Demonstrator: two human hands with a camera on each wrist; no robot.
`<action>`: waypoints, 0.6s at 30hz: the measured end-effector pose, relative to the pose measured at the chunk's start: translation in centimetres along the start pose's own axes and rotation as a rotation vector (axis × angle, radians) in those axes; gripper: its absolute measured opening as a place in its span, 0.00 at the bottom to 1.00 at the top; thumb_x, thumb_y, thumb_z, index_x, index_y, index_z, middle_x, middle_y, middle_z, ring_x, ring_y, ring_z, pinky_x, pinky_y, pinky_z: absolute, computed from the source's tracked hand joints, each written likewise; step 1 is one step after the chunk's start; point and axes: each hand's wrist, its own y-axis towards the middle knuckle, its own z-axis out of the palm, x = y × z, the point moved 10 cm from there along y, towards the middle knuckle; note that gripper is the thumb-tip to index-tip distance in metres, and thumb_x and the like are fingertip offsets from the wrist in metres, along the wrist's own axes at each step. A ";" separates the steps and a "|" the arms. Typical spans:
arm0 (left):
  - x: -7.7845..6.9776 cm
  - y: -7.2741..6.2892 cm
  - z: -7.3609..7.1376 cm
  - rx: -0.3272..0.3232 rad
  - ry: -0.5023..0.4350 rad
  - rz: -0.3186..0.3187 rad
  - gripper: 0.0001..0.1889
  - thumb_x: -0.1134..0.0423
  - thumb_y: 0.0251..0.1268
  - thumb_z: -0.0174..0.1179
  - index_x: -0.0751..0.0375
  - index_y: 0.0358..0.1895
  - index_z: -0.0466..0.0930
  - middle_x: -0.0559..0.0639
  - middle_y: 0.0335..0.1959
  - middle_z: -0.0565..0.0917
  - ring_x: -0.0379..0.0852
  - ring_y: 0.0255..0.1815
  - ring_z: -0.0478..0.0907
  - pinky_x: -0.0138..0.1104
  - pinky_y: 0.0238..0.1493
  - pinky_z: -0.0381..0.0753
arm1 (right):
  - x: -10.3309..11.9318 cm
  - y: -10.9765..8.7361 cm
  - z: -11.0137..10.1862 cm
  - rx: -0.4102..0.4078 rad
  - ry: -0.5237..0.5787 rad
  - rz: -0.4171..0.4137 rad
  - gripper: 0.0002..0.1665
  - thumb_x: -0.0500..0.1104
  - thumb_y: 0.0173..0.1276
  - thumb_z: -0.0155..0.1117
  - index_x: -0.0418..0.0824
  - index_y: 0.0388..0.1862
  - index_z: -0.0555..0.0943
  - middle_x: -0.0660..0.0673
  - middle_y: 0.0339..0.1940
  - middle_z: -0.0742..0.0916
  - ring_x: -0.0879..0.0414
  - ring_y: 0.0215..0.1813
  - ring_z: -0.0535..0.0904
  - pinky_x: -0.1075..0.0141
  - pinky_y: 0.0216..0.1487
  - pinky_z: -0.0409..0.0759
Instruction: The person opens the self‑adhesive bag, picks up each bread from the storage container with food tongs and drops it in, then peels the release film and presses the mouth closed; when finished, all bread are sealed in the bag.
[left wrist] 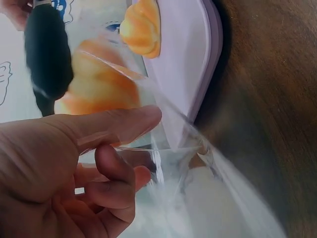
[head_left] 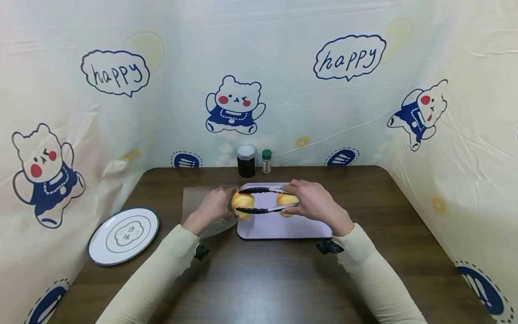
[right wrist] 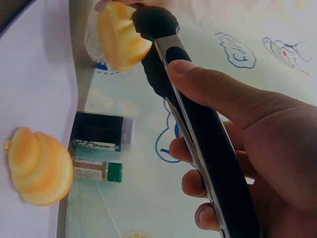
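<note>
Right hand (head_left: 317,203) has fingers wrapped round black-and-silver kitchen tongs (right wrist: 215,153), thumb along one arm; tong tips sit either side of a ridged golden bread roll (head_left: 243,203), gripping it over the left end of the lilac tray (head_left: 263,230). Left hand (head_left: 212,204) holds a clear plastic bag (head_left: 195,198), some fingers curled, film across them; the gripped roll is at the bag's open edge, can't tell if any of it is inside. Second bread roll (right wrist: 39,166) lies on the tray, below the tongs in the head view. White dark-rimmed plate (head_left: 105,243) with printed characters at table left, nothing on it. At the back of the brown wooden table (head_left: 259,279): white-lidded jar (head_left: 246,167), dark body, contents unclear; just beside it, small green-capped seasoning bottle (head_left: 266,163), labelled, fill level too small to read.
</note>
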 end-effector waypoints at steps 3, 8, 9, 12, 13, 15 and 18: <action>0.1 0.0 0.0 0.009 -0.001 -0.011 0.39 0.61 0.43 0.79 0.70 0.63 0.76 0.63 0.49 0.83 0.58 0.48 0.80 0.49 0.49 0.84 | 0.0 0.0 0.4 0.006 -0.009 -0.018 0.37 0.64 0.56 0.75 0.47 0.61 0.83 0.46 0.53 0.87 0.54 0.47 0.83 0.56 0.48 0.84; 0.1 -0.2 0.8 0.061 0.002 -0.024 0.39 0.61 0.42 0.79 0.68 0.63 0.76 0.66 0.53 0.83 0.62 0.53 0.80 0.52 0.55 0.82 | -0.1 -0.1 1.3 0.030 0.020 -0.031 0.36 0.62 0.55 0.76 0.47 0.59 0.83 0.48 0.51 0.88 0.56 0.44 0.83 0.58 0.47 0.84; 0.0 -0.2 1.0 0.068 0.007 -0.016 0.38 0.62 0.42 0.79 0.68 0.61 0.77 0.65 0.51 0.84 0.61 0.52 0.81 0.52 0.54 0.82 | -0.2 -0.1 1.6 0.042 0.029 -0.032 0.36 0.62 0.55 0.77 0.47 0.59 0.84 0.48 0.49 0.88 0.57 0.42 0.82 0.59 0.45 0.83; -0.2 -0.3 1.4 0.078 -0.001 0.005 0.33 0.63 0.42 0.79 0.67 0.56 0.80 0.62 0.45 0.86 0.58 0.47 0.82 0.52 0.51 0.82 | -0.5 -0.1 2.6 0.089 0.050 -0.021 0.36 0.62 0.54 0.77 0.46 0.58 0.84 0.49 0.47 0.87 0.59 0.38 0.80 0.61 0.42 0.82; -0.2 -0.3 1.5 0.079 -0.008 0.007 0.31 0.64 0.41 0.79 0.67 0.53 0.81 0.61 0.42 0.86 0.57 0.44 0.82 0.51 0.49 0.83 | -0.7 -0.2 2.9 0.103 0.053 -0.015 0.36 0.63 0.54 0.77 0.46 0.58 0.84 0.48 0.46 0.87 0.59 0.38 0.80 0.60 0.42 0.82; -0.2 -0.4 1.8 0.089 -0.020 -0.003 0.30 0.64 0.42 0.79 0.68 0.53 0.80 0.60 0.42 0.87 0.56 0.43 0.83 0.50 0.48 0.83 | -1.0 -0.2 3.5 0.127 0.058 -0.006 0.38 0.63 0.54 0.77 0.46 0.59 0.83 0.48 0.47 0.87 0.59 0.38 0.80 0.59 0.43 0.82; -0.1 -0.4 1.9 0.101 -0.029 -0.023 0.34 0.65 0.43 0.79 0.70 0.58 0.79 0.62 0.47 0.86 0.57 0.47 0.83 0.50 0.52 0.83 | -1.3 -0.2 4.0 0.149 0.060 0.007 0.40 0.64 0.52 0.77 0.46 0.60 0.83 0.48 0.47 0.87 0.58 0.40 0.80 0.58 0.45 0.83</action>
